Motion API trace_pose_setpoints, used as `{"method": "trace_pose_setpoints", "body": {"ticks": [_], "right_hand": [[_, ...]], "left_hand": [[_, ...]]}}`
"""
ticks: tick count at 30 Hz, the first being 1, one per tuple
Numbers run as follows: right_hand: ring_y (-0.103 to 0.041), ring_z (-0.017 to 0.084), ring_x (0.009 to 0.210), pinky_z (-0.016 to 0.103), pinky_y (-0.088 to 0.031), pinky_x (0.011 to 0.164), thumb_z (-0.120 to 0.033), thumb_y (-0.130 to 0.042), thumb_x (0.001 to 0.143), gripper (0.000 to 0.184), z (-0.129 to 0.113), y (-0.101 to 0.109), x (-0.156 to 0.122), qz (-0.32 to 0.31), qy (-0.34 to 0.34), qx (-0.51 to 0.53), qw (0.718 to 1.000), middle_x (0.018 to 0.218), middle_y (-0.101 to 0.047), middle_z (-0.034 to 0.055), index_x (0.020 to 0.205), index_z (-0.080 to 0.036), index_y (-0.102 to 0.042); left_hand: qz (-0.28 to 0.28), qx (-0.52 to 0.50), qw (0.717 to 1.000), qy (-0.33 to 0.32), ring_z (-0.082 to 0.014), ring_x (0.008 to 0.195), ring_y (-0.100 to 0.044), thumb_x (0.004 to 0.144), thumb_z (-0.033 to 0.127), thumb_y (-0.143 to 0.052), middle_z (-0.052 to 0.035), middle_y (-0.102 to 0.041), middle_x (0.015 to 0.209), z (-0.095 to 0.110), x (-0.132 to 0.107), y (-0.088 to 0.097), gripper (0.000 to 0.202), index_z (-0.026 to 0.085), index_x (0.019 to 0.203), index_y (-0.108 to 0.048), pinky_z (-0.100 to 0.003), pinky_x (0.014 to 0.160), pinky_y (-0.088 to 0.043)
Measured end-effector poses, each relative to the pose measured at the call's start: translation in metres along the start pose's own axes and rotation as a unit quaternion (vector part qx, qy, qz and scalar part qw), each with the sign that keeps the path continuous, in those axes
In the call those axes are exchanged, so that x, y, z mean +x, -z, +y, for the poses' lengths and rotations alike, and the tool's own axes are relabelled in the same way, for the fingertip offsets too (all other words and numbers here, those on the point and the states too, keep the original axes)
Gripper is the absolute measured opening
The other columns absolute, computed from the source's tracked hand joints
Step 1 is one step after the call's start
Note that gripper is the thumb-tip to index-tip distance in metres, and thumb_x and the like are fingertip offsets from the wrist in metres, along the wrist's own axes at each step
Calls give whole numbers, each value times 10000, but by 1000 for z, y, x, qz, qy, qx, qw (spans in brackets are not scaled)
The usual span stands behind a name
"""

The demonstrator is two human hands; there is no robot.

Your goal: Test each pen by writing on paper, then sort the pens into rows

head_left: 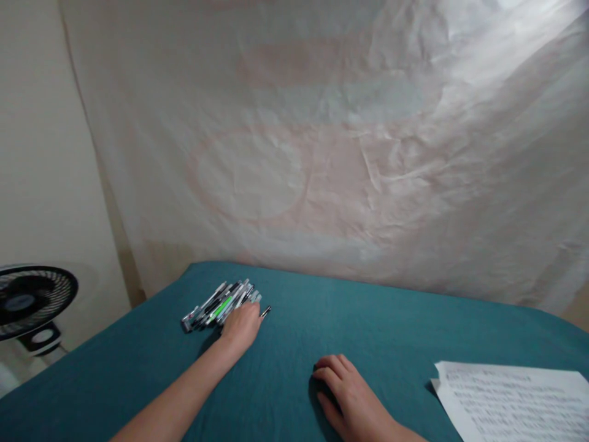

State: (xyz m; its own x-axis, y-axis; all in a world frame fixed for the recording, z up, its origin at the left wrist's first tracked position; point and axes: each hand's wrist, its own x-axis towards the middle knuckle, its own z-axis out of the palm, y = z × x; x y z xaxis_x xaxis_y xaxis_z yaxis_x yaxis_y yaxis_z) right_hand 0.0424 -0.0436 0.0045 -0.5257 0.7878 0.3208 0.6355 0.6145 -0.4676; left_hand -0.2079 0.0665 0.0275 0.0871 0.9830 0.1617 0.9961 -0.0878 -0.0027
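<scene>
A pile of pens (214, 310), mostly black, white and clear with one bright green, lies on the teal cloth toward the far left. At its right edge is my left hand (243, 324), back side up, its fingers mostly hidden. A dark pen (266, 312) pokes out past its thumb side, and the hand looks closed on it. Lower in the middle, my right hand (345, 390) rests on the cloth. Its fingers are loosely bent with the thumb apart, and no object is visible in it.
The teal cloth (368, 325) covers a wide table or bed. A sheet of paper (519, 399) with lines of handwriting lies at the right front. A black fan (37, 301) stands off the left edge. Behind hangs a pale wrinkled sheet (322, 153).
</scene>
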Motion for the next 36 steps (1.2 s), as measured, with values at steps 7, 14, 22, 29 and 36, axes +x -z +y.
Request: {"method": "trace_pose_setpoints", "body": {"ticks": [7, 14, 22, 29, 36], "right_hand": [[-461, 177, 929, 316, -382, 824, -99, -448, 738, 292, -2, 0, 0, -2, 2, 7, 1000, 1023, -527, 64, 999, -203, -529], [-507, 175, 850, 303, -394, 778, -173, -481, 740, 223, 1, 1, 12, 11, -77, 107, 991, 918, -566, 58, 950, -186, -554], [-546, 136, 661, 243, -395, 601, -499, -448, 758, 422, 19, -9, 92, 94, -244, 389, 883, 819, -622, 61, 883, -125, -598], [-447, 86, 491, 208, -340, 507, -503, -544, 673, 396, 29, -33, 143, 141, -228, 448, 853, 543, -531, -13, 697, -114, -615], [-447, 82, 465, 205, -345, 470, -523, -526, 674, 404, 37, -49, 160, 126, -220, 460, 851, 530, -504, -26, 687, -124, -588]], "left_hand": [[2, -35, 999, -8, -240, 825, -557, 788, 243, -434, -119, -581, 830, 5, -4, -5, 200, 137, 823, -600, -331, 713, -383], [-25, -391, 919, -51, -124, 631, -543, 765, 291, -458, -40, -550, 822, 21, -9, 0, 188, 158, 879, -525, -248, 592, -398], [-152, -691, 706, 43, -60, 494, -417, 693, 362, -573, 26, -488, 584, 50, -19, -5, 272, 104, 772, -541, -180, 479, -301], [-172, -775, 594, 130, -49, 533, -436, 717, 293, -583, -21, -543, 695, 43, -15, -12, 218, 84, 779, -586, -166, 478, -302], [-190, -816, 530, 132, -37, 523, -421, 778, 277, -523, -39, -537, 773, 42, -14, -17, 209, 105, 887, -574, -142, 416, -261]]}}
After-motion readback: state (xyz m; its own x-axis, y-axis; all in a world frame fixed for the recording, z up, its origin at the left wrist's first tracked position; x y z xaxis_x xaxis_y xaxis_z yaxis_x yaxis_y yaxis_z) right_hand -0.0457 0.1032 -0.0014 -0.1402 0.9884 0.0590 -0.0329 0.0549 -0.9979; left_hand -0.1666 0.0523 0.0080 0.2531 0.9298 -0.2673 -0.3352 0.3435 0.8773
